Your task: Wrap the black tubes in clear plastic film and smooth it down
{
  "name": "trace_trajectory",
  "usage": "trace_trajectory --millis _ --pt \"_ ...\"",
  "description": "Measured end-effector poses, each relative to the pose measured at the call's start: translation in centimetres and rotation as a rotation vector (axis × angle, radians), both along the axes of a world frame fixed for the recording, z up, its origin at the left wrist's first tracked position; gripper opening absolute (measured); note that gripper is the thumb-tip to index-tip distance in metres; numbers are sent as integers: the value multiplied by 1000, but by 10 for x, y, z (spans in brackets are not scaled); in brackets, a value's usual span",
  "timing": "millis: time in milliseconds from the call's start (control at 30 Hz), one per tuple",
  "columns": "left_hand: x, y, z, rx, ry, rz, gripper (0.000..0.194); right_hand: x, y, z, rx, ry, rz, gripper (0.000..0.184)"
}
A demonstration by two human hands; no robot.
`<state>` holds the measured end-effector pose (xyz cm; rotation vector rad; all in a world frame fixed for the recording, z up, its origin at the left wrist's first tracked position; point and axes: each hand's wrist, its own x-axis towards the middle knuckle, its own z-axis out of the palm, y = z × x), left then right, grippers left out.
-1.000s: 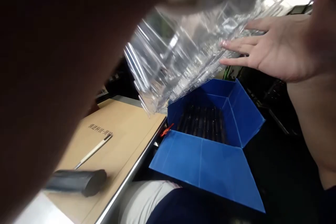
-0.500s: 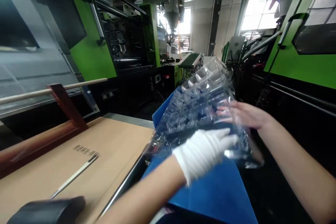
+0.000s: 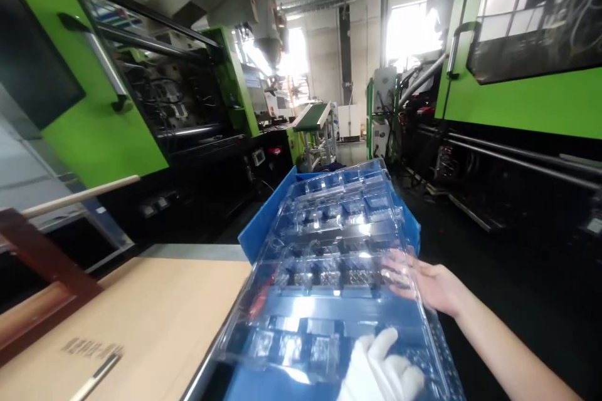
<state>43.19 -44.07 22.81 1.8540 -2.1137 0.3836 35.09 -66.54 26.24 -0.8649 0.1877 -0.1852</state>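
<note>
A stack of transparent moulded plastic trays (image 3: 329,276) with rows of small pockets lies tilted across the view, above the blue box. My left hand (image 3: 383,369), in a white glove, holds the near edge low in the frame, with its fingers partly behind the plastic. My right hand (image 3: 423,279) is bare and grips the stack's right side, its fingertips seen through the plastic. A blue corrugated box (image 3: 263,232) sits under the stack, mostly hidden by it, so its contents do not show.
To the left lies a cardboard-covered table (image 3: 141,319) with printed characters and a pale pen (image 3: 96,377) near its lower edge. A dark red bracket (image 3: 32,263) holds a wooden rail. Green injection moulding machines (image 3: 522,100) stand on both sides, and a conveyor (image 3: 313,116) stands beyond.
The view has swung up from the box to the hall. The tray stack has come down from a steep tilt to lie flatter over the box, and my gloved left hand has come into view on it.
</note>
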Motion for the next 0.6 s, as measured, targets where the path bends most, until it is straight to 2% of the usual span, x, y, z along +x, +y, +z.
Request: trace_trajectory --millis 67,133,333,433,500,567,600 --pt "-2 -3 -3 -5 23 15 18 2 1 3 43 -4 -5 64" --pt "-4 -4 1 -26 55 27 22 4 2 8 95 -1 -5 56" --pt "-7 4 29 -107 193 33 25 5 10 31 50 -14 -52 63" --pt "-2 15 49 -181 222 46 23 10 15 50 5 -84 -50 69" --pt "5 22 69 -246 235 56 28 20 22 66 -1 -173 -83 72" --pt "15 26 90 -316 228 96 42 35 32 82 20 -244 -141 64" --pt "20 26 98 -361 217 83 41 44 37 89 39 -254 -169 54"
